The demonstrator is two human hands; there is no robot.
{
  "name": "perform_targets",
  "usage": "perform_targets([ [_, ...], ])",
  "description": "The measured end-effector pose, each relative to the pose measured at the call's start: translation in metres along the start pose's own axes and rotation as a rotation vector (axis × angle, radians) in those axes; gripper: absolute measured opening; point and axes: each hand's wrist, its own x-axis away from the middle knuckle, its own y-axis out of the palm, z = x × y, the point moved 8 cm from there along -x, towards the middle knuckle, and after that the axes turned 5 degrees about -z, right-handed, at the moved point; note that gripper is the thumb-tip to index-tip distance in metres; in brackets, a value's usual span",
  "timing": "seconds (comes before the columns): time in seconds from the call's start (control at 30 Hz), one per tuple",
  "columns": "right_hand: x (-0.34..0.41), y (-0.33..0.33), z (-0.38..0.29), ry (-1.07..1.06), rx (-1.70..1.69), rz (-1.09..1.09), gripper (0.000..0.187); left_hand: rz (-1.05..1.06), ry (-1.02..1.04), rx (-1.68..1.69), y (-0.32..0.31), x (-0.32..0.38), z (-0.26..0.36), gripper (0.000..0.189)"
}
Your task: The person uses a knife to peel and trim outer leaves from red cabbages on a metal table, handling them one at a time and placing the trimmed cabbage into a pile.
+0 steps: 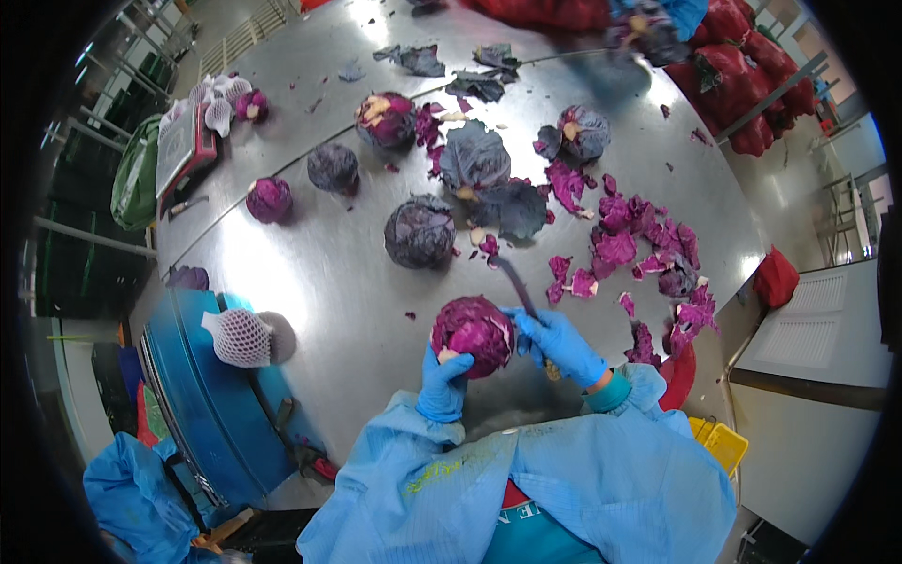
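In my blue-gloved left hand [442,386] rests a peeled red cabbage [473,335], held low above the steel table [331,338]. My right hand [560,345], gloved too, grips a knife [516,282] whose dark blade points away from me. Its fingertips are close to the cabbage's right side; whether they touch it I cannot tell. Just beyond the blade lie small purple scraps [487,245]. An untrimmed cabbage [421,233] with dull outer leaves sits ahead to the left, and another, leafy cabbage [475,158] stands behind it.
Torn purple leaves [616,240] spread over the table's right side. Trimmed cabbage [269,200] and a net-wrapped one [239,338] lie left, near a scale [186,149] and a blue case-like object [211,395]. A co-worker's gloved hand [694,15] holds a cabbage at the far side, beside red sacks [747,77].
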Motion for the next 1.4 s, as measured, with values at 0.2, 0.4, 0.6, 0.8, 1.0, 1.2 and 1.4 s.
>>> perform_targets([
  [0.2,0.002,0.006,-0.004,-0.025,-0.137,0.054,0.044,0.093,0.014,0.1,-0.002,0.002,0.002,0.08],
  [0.4,-0.002,0.006,-0.007,-0.006,-0.079,0.145,0.056,0.002,0.086,-0.044,0.005,0.0,0.008,0.084],
  [0.6,-0.007,0.005,-0.004,0.043,-0.035,-0.05,0.052,0.059,0.196,-0.215,-0.006,0.001,0.009,0.094],
  [0.8,-0.012,0.001,-0.009,-0.004,0.265,-0.095,0.044,0.09,0.203,-0.312,-0.009,0.004,0.01,0.1],
  [1.0,-0.007,0.006,-0.025,-0.062,0.345,-0.132,0.04,0.075,0.201,-0.345,-0.008,0.002,0.015,0.099],
  [1.2,-0.002,0.009,-0.024,-0.239,0.57,-0.011,0.041,0.041,0.182,-0.375,-0.009,0.004,0.017,0.093],
  [1.4,-0.003,-0.036,-0.01,-0.29,0.759,0.231,0.02,-0.057,-0.161,0.025,-0.012,0.015,0.006,0.079],
])
